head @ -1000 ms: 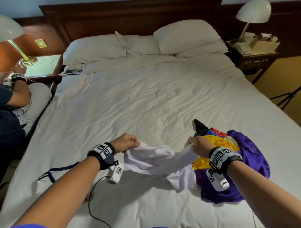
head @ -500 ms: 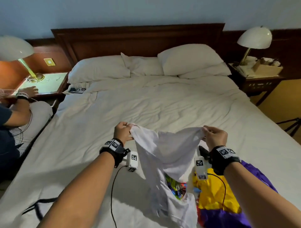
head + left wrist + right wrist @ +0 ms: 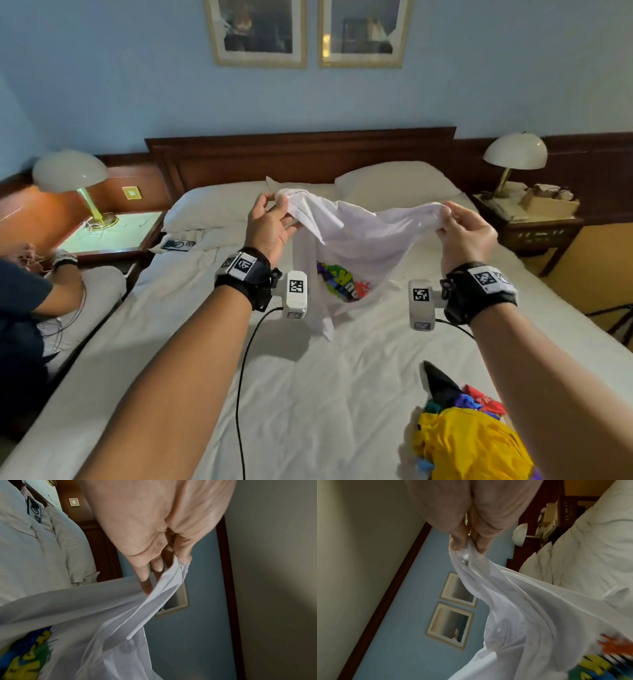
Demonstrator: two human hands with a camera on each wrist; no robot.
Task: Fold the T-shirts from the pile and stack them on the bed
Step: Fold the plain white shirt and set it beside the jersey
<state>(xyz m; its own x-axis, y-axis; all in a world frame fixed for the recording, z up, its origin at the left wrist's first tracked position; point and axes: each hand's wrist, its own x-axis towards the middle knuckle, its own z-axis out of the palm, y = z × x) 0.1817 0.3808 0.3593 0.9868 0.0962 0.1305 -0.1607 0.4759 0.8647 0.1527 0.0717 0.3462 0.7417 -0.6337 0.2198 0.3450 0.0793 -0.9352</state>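
Observation:
A white T-shirt [image 3: 356, 240] with a colourful print hangs in the air above the middle of the bed [image 3: 308, 394], stretched between my two hands. My left hand [image 3: 272, 219] pinches its left edge, and the left wrist view shows the fingers [image 3: 145, 582] on the hem of the T-shirt [image 3: 85, 615]. My right hand [image 3: 459, 222] pinches the right edge; the right wrist view shows the fingertips [image 3: 458, 545] bunching the T-shirt [image 3: 522, 608]. The pile of T-shirts [image 3: 469, 442], yellow, black, red and purple, lies at the bed's near right.
Pillows [image 3: 394, 185] lie against the wooden headboard [image 3: 301, 154]. Nightstands with lamps stand at the left [image 3: 68, 171] and the right [image 3: 513, 154]. Another person [image 3: 27, 301] sits at the left of the bed. A phone [image 3: 178, 245] lies near the left pillow. Cables trail from my wrists.
Both hands have lifted the white T-shirt off the pile, raised it and moved it toward the headboard while spreading it wider. The head view has tilted up.

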